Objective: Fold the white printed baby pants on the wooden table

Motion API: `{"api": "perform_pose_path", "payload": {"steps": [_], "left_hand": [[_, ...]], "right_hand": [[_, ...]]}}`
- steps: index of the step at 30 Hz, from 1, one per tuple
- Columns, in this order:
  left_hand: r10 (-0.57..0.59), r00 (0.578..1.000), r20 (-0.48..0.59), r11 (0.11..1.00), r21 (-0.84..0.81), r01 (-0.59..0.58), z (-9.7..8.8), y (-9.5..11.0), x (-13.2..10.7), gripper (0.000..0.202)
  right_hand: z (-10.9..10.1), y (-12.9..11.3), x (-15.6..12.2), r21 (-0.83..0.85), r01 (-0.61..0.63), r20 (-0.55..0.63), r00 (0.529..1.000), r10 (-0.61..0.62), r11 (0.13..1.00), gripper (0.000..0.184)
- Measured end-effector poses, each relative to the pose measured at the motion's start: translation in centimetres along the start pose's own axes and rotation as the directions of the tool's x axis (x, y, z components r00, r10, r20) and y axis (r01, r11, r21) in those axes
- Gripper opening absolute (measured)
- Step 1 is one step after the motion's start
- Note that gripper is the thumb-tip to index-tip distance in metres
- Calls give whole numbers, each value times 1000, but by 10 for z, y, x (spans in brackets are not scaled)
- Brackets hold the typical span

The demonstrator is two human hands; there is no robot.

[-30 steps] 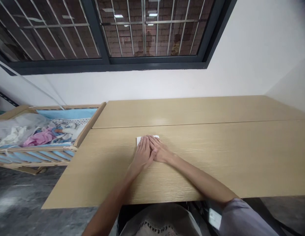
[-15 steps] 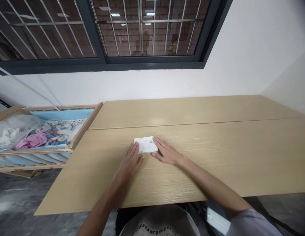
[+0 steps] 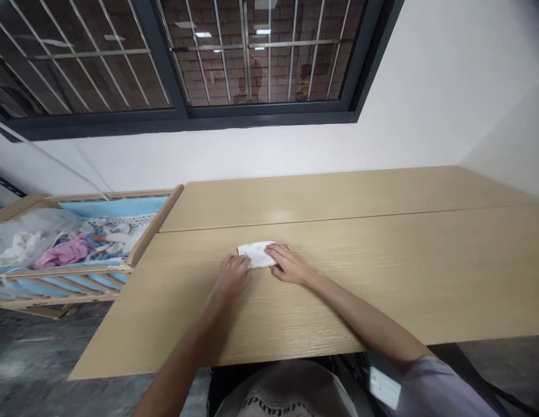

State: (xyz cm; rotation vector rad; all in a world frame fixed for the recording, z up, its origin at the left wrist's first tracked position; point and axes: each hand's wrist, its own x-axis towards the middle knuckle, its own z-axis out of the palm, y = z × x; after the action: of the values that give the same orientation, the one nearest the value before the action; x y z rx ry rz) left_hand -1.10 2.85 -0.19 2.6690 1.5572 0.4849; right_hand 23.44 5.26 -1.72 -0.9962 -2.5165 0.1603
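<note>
A small folded white cloth [image 3: 255, 252] with a faint print lies on the wooden table [image 3: 382, 272] in front of me. My left hand [image 3: 233, 274] has its fingers curled onto the cloth's near left corner. My right hand [image 3: 286, 264] rests its bent fingertips on the cloth's right edge. Both hands pinch the cloth's near edge, and most of its top shows between them.
A wooden crib [image 3: 69, 255] with a blue liner and a heap of mixed clothes stands left of the table. A white wall and a barred window [image 3: 186, 58] lie behind. The table's near edge runs just in front of my body.
A second ago both hands lay flat over the cloth. They slid apart to its sides, and now their fingers curl in on its near edge.
</note>
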Motion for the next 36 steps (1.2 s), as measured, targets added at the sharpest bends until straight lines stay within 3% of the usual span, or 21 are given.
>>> {"api": "perform_pose_path", "payload": {"steps": [4, 8, 11, 13, 15, 18, 23, 26, 30, 33, 36], "left_hand": [[-86, 994, -67, 996, -42, 84, -14, 12, 6, 17], [-229, 964, -135, 967, -144, 210, -46, 27, 2, 23], [-343, 934, -99, 914, -265, 308, -59, 35, -6, 27], [-406, 913, -35, 866, -335, 372, -56, 40, -12, 28], [-464, 886, 24, 819, -371, 439, -47, 44, -16, 28], [-541, 837, 83, 767, -359, 532, -28, 48, -18, 32], [-600, 789, 132, 748, -257, 612, -10, 43, -12, 24], [-599, 791, 129, 770, -180, 612, -13, 44, -9, 19], [-577, 816, 34, 812, -82, 578, -25, 64, -16, 31], [-447, 891, -76, 894, -10, 447, -24, 87, -29, 42], [-256, 954, -159, 956, 107, 274, -5, 108, -44, 49]], "right_hand": [[-3, -4, 12, 35, -20, -131, 991, 24, 999, 42], [-35, -6, 30, 318, -115, -230, 954, 194, 941, 42], [-64, -5, 46, 549, -92, -155, 966, 209, 831, 50], [-73, -2, 56, 646, -105, -69, 978, 194, 756, 53], [-70, 4, 67, 709, -164, 28, 978, 205, 685, 58], [-45, 17, 82, 735, -277, 158, 958, 240, 619, 59], [4, 35, 92, 644, -316, 138, 944, 301, 697, 48], [15, 35, 90, 623, -293, 101, 950, 297, 725, 42], [-1, 17, 76, 538, -196, -17, 970, 243, 820, 31], [-21, -8, 57, 356, 22, -39, 999, -8, 934, 39], [-32, -29, 38, 287, 216, 90, 964, -251, 933, 50]]}}
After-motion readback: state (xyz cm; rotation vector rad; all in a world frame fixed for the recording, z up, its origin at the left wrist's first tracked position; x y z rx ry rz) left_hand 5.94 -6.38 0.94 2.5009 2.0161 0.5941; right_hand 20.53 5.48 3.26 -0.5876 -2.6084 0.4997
